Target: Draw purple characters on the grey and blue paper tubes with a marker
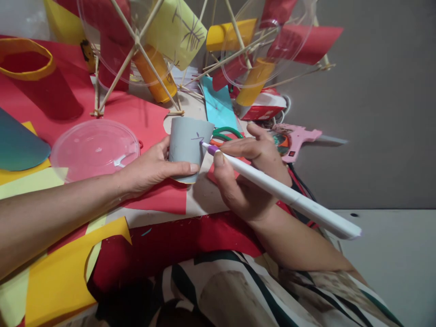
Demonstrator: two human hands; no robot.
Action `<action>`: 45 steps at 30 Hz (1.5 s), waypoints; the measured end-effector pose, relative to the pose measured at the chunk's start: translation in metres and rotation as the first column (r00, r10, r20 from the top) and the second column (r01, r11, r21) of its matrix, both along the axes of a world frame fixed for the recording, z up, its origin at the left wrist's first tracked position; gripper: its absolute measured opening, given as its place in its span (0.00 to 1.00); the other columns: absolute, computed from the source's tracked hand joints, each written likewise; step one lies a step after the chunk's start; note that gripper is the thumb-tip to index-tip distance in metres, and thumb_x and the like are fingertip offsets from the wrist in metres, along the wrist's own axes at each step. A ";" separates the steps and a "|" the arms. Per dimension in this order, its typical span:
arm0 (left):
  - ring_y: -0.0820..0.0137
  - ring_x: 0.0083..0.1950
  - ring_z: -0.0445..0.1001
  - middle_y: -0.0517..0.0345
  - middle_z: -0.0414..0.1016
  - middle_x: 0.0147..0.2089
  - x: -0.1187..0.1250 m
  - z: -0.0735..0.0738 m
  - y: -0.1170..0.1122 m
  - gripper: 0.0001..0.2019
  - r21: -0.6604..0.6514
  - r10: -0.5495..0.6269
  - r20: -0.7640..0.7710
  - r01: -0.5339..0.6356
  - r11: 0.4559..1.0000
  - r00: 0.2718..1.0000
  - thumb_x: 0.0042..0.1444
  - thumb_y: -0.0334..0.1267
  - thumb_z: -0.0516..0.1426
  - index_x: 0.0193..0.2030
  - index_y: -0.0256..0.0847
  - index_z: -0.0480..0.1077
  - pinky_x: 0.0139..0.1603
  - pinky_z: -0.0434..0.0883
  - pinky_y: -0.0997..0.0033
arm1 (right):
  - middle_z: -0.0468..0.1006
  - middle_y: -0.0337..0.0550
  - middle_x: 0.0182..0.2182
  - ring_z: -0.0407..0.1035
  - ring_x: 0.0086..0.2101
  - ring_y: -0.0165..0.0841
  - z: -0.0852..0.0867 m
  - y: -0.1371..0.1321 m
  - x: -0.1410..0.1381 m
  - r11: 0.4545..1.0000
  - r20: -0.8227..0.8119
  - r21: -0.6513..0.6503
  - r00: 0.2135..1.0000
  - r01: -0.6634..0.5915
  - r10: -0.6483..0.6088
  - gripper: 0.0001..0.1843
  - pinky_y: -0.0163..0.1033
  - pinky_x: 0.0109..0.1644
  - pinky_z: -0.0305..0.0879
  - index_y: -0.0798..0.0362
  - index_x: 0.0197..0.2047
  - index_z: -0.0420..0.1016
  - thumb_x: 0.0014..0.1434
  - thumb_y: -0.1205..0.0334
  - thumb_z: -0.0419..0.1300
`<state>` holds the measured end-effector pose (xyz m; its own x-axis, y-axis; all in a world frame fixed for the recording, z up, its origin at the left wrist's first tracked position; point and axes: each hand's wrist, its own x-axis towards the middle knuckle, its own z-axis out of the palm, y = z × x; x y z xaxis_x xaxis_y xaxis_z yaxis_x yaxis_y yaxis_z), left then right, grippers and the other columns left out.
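My left hand (151,165) grips a short grey-blue paper tube (185,150) from its left side, thumb across the lower front. In my right hand (250,172) is a white marker (282,195) with a purple collar, pinched between thumb and fingers. Its tip touches the tube's front, at the end of a few thin dark purple strokes. The tube stands roughly upright with its top rim facing away. Some fingers of my left hand are hidden behind it.
Wooden stick frames (136,41) with clear plastic discs and coloured tubes rise at the back. A red tube (44,86), a clear lid (95,147) and cut yellow paper (64,272) lie left. A pink glue gun (296,138) and green-handled scissors (226,132) are right.
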<state>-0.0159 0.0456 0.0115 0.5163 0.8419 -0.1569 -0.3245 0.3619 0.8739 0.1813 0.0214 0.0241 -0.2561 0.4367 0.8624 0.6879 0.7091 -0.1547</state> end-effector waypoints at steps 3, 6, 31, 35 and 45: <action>0.50 0.66 0.80 0.48 0.85 0.61 0.000 -0.001 0.001 0.35 -0.005 -0.009 0.000 0.009 1.000 1.000 0.44 0.34 0.79 0.61 0.42 0.77 0.65 0.76 0.53 | 0.83 0.32 0.31 0.82 0.31 0.38 -0.002 0.002 -0.002 0.999 -0.015 0.046 1.000 -0.006 0.007 0.04 0.62 0.61 0.77 0.44 0.44 0.74 0.69 0.64 0.63; 0.50 0.65 0.80 0.49 0.85 0.60 0.000 0.000 0.001 0.35 -0.007 -0.015 0.003 0.015 1.000 1.000 0.44 0.34 0.78 0.61 0.42 0.77 0.65 0.77 0.53 | 0.83 0.32 0.29 0.81 0.29 0.37 -0.005 0.004 -0.004 0.997 -0.032 0.074 0.999 -0.007 0.010 0.03 0.61 0.58 0.79 0.45 0.43 0.73 0.68 0.63 0.64; 0.50 0.64 0.80 0.49 0.85 0.58 0.000 0.005 0.000 0.36 0.014 -0.009 -0.104 0.010 1.000 0.995 0.42 0.27 0.73 0.61 0.40 0.72 0.62 0.78 0.54 | 0.85 0.33 0.31 0.83 0.31 0.37 -0.004 0.001 -0.003 0.996 0.031 0.014 0.995 -0.091 0.091 0.06 0.52 0.47 0.73 0.46 0.45 0.73 0.67 0.65 0.65; 0.50 0.63 0.80 0.49 0.84 0.57 0.000 0.004 0.000 0.36 0.024 0.002 -0.131 0.002 1.000 0.991 0.43 0.28 0.72 0.62 0.39 0.71 0.62 0.78 0.54 | 0.86 0.34 0.32 0.83 0.32 0.36 0.000 -0.001 0.000 0.990 0.066 -0.084 0.991 -0.111 0.116 0.04 0.49 0.47 0.73 0.46 0.43 0.76 0.67 0.64 0.66; 0.53 0.60 0.81 0.50 0.84 0.55 0.000 0.003 0.000 0.34 0.034 -0.011 -0.106 0.015 0.999 0.994 0.44 0.31 0.75 0.60 0.40 0.73 0.61 0.77 0.54 | 0.88 0.34 0.32 0.83 0.32 0.36 0.010 -0.007 0.003 0.982 0.109 -0.152 0.985 -0.113 0.130 0.01 0.50 0.45 0.74 0.44 0.42 0.79 0.68 0.61 0.66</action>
<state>-0.0155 0.0456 0.0144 0.5092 0.8412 -0.1819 -0.2251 0.3342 0.9152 0.1845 0.0142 0.0340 -0.4115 0.5139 0.7527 0.6173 0.7648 -0.1846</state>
